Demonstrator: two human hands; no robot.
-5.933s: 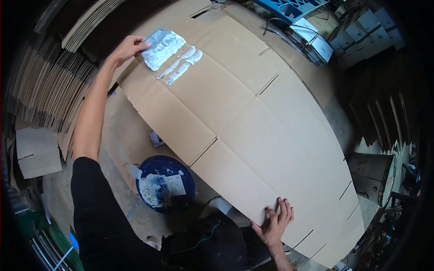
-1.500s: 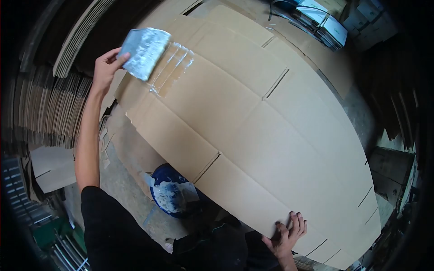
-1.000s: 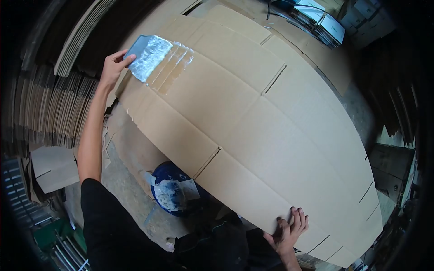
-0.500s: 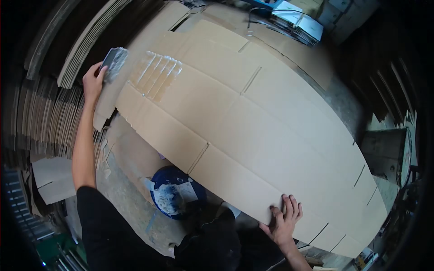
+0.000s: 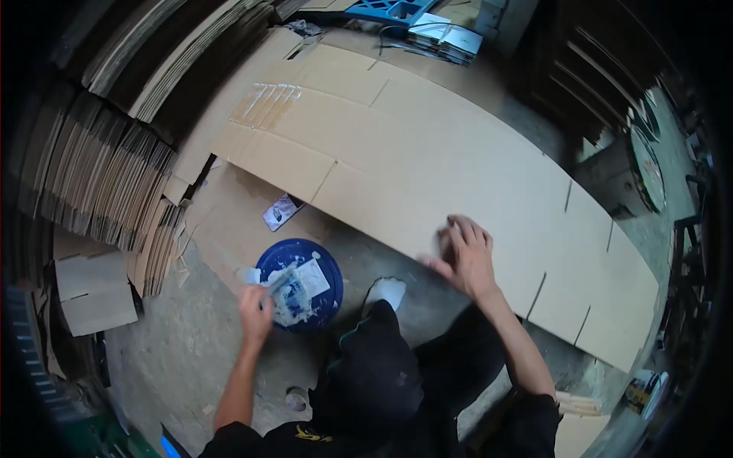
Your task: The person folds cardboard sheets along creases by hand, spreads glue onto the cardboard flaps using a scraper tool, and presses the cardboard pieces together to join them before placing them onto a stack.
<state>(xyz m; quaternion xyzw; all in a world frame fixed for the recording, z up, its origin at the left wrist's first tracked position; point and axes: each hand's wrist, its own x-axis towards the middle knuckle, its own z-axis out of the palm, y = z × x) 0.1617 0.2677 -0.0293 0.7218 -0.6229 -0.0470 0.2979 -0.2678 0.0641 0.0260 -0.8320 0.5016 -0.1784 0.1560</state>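
Observation:
My left hand (image 5: 256,305) is closed around a flat, brush-like spreader (image 5: 278,282), held at a blue round tub (image 5: 337,284). Whitish paste coats the top of the tub, and a pale rectangular piece (image 5: 313,278) lies in it. The spreader's working end is blurred against the paste. My right hand (image 5: 469,261) is at the near edge of a long cardboard sheet (image 5: 427,168), thumb apart from the loosely bent fingers, nothing held. Whether it touches the sheet I cannot tell. Wet paste stripes (image 5: 269,104) mark the sheet's far left end.
Stacked cardboard (image 5: 99,164) rises along the left. A phone-like object (image 5: 281,212) lies on the floor beyond the tub. A metal drum (image 5: 622,174) stands at the right, and a small cup (image 5: 296,398) sits near my legs. A blue plastic pallet (image 5: 389,9) is at the back.
My left hand has brought the spreader from beyond the sheet's left end back to the tub. My right hand has drawn up off its earlier flat hold. The camera view has shifted.

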